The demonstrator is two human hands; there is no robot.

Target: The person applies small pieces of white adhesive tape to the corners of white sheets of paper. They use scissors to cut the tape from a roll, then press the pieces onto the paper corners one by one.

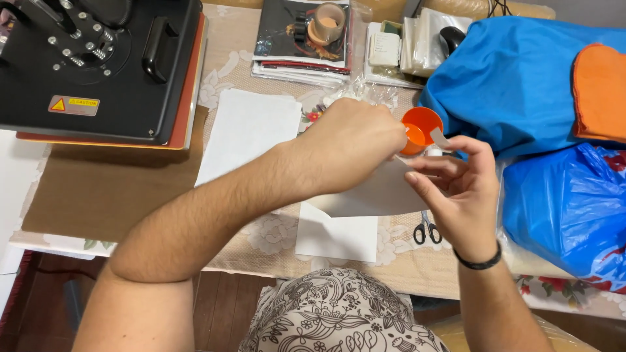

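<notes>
Looking down over a table (124,195) covered in a flowered cloth; at far left, a black heat press (98,65) with a flat plate and a yellow warning sticker, well apart from both hands; next, white paper sheets (244,130) lying flat on the cloth; beyond them, near the far edge, a stack of printed sheets (297,58) with a roll of tape (328,23) on top. Crossing the middle from the lower left, the left hand (355,146), fingers curled shut around something hidden by the knuckles, touching an orange mug (420,130); what exactly is pinched cannot be told. Below it, a thin white sheet (372,199) raised off the table between both hands. Just right, the right hand (456,189), black band at the wrist, thumb and forefinger closed narrowly on a small pale strip (439,138), likely tape, at the mug's side. Below that hand, small scissors (426,231) on the cloth. Farthest right, blue fabric (515,85) with an orange patch and a blue plastic bag (567,208).

Judged by look: mug rigid, smooth, probably slippery and breakable, best gripped round the body or handle; sheet very light, limp, easily creased, best held at the edges; strip flimsy, likely sticky, best pinched at one end.
</notes>
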